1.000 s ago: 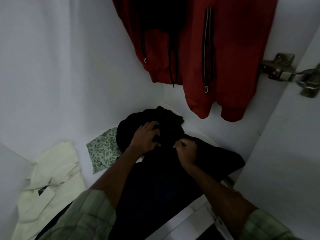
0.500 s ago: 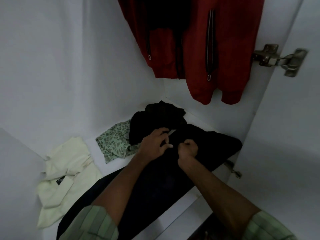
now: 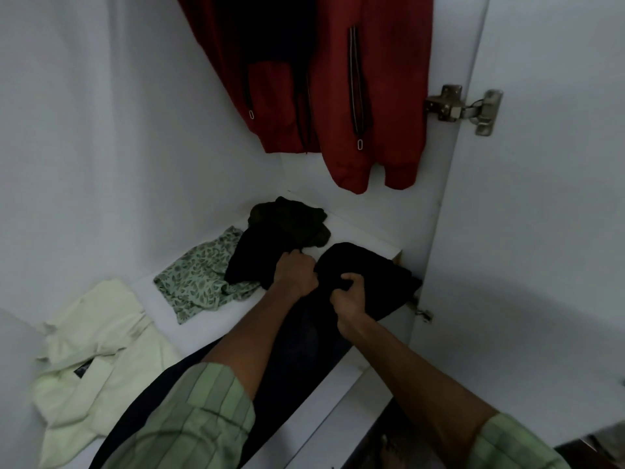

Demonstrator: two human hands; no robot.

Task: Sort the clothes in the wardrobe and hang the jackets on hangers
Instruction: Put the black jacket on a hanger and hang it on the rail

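Wardrobe interior, white walls, white shelf [image 3: 199, 330] lit dimly; metal hinge [image 3: 463, 108] on the open door at right. Red jacket [image 3: 338, 79] hanging above, zips down, cuffs clear of the shelf. On the shelf: pale cream shirt [image 3: 98, 360] at left, green leaf-print cloth [image 3: 199, 282] beside it, dark olive garment [image 3: 294, 221] crumpled in the back corner. Black garment [image 3: 368, 275] spread along the front, bunched and creased. Left hand [image 3: 297, 275] and right hand [image 3: 348, 297] both fisted tight in its fabric, close together.
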